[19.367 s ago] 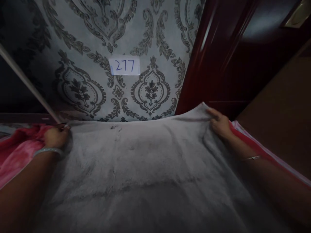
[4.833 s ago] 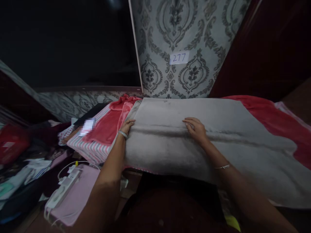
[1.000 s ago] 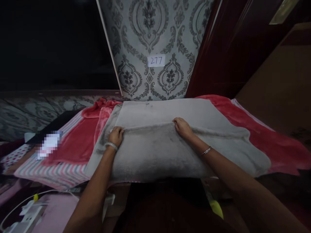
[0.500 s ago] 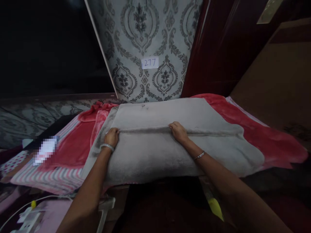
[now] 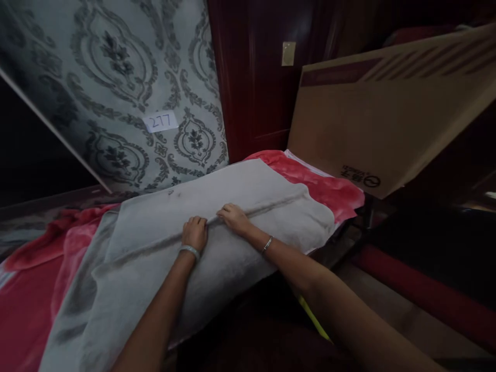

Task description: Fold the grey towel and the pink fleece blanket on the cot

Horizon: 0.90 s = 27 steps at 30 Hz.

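A grey plush blanket (image 5: 248, 191) lies folded over a red blanket (image 5: 329, 188) on a raised surface. A crease runs across the grey one. My left hand (image 5: 195, 232) rests on that crease near the middle, fingers curled onto the fabric edge. My right hand (image 5: 233, 217) sits just to its right on the same crease, fingers pressed down on the fold. Both wrists wear thin bangles.
A patterned grey wall with a paper label "277" (image 5: 160, 122) stands behind. A dark red door (image 5: 256, 77) is beside it. A large cardboard box (image 5: 372, 113) leans at the right. A dark floor and a red roll (image 5: 418, 294) lie lower right.
The view has swung to the right. My left hand has slid right along the crease and now lies close beside my right hand.
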Each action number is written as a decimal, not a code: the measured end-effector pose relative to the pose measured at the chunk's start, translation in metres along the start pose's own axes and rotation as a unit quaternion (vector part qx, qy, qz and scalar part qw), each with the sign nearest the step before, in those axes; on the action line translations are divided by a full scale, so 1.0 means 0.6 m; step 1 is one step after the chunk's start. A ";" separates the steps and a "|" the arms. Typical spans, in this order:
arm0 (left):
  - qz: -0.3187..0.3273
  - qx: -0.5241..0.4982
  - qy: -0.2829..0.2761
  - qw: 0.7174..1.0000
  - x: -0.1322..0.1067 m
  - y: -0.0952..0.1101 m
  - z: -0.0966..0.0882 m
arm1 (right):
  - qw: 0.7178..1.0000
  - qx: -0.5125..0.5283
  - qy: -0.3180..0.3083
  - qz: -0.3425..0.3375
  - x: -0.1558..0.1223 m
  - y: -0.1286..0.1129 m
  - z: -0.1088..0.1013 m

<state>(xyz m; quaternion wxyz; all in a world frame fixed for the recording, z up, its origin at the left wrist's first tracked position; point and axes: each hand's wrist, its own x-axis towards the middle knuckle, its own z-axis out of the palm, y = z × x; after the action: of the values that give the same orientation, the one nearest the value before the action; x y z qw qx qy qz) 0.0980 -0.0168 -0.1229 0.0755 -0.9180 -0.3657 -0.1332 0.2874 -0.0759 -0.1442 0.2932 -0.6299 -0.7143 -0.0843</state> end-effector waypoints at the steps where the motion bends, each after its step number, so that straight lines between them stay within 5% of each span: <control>1: -0.006 0.005 0.002 1.000 0.005 0.003 0.005 | 1.000 -0.002 0.007 0.005 -0.004 0.016 -0.011; 4: 0.000 -0.004 0.038 0.999 0.006 -0.009 0.023 | 0.991 -0.003 0.073 0.111 -0.033 0.099 -0.069; 7: 0.018 -0.022 0.075 0.997 0.002 -0.022 0.036 | 0.939 -0.016 0.165 0.301 -0.083 0.210 -0.150; 12: 0.017 -0.034 0.099 0.994 0.003 -0.020 0.044 | 0.866 -0.010 0.194 0.460 -0.148 0.352 -0.239; 16: 0.018 -0.045 0.120 0.992 0.001 -0.020 0.045 | 0.861 0.049 0.161 0.480 -0.147 0.406 -0.249; 22: -0.003 -0.040 0.109 0.993 -0.002 -0.019 0.044 | 0.861 0.189 0.107 0.460 -0.128 0.434 -0.237; 27: -0.015 -0.056 0.124 0.991 -0.002 -0.024 0.047 | 0.851 0.265 0.159 0.424 -0.120 0.445 -0.238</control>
<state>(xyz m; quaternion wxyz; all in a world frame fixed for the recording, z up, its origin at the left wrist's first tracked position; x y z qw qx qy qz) 0.0926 -0.0002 -0.1496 0.0671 -0.8917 -0.3588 -0.2677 0.5881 -0.1558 -0.1325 0.5656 -0.7482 -0.3165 0.1419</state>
